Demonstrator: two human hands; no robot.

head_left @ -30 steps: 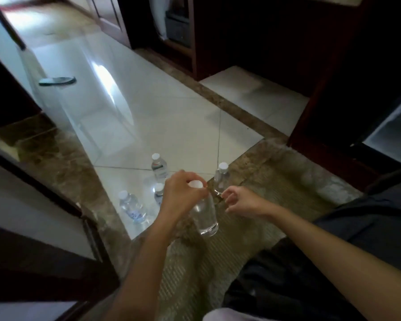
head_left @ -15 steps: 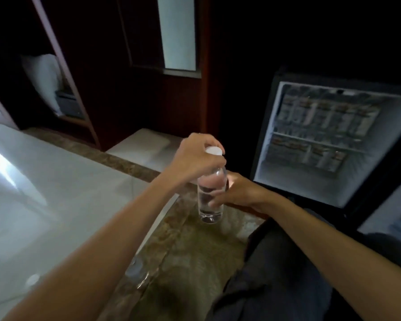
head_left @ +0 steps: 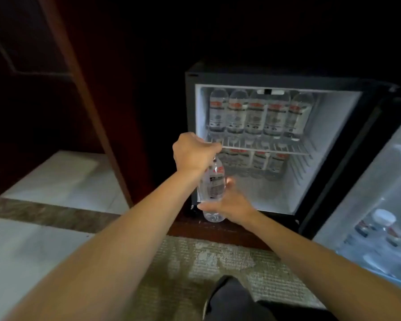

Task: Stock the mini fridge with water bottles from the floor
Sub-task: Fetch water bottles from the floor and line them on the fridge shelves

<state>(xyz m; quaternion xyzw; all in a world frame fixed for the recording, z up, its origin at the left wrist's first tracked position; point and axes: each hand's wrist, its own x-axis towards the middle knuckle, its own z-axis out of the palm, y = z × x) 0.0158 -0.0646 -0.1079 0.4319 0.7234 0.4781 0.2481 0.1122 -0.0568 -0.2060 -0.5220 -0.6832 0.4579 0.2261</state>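
A clear water bottle (head_left: 213,186) hangs upright just in front of the open mini fridge (head_left: 190,107), at its lower left corner. My left hand (head_left: 193,154) grips it over the cap from above. My right hand (head_left: 232,203) cups the lower part of the bottle from the right side. Inside the fridge, several labelled bottles (head_left: 257,112) stand in a row on the wire shelf (head_left: 264,148). Several more bottles (head_left: 259,162) stand at the back under the shelf. The front of the fridge floor (head_left: 264,195) is bare white.
The fridge door (head_left: 384,205) stands open at the right, with bottles in its rack. A dark wooden ledge (head_left: 218,230) runs under the fridge. Dark wood cabinet panels (head_left: 90,89) rise at the left. Carpet (head_left: 195,262) and pale floor tile (head_left: 21,251) lie below.
The view swung from the floor bottles up to the fridge. Both hands carried the bottle forward to the fridge opening, and the fridge now fills the centre.
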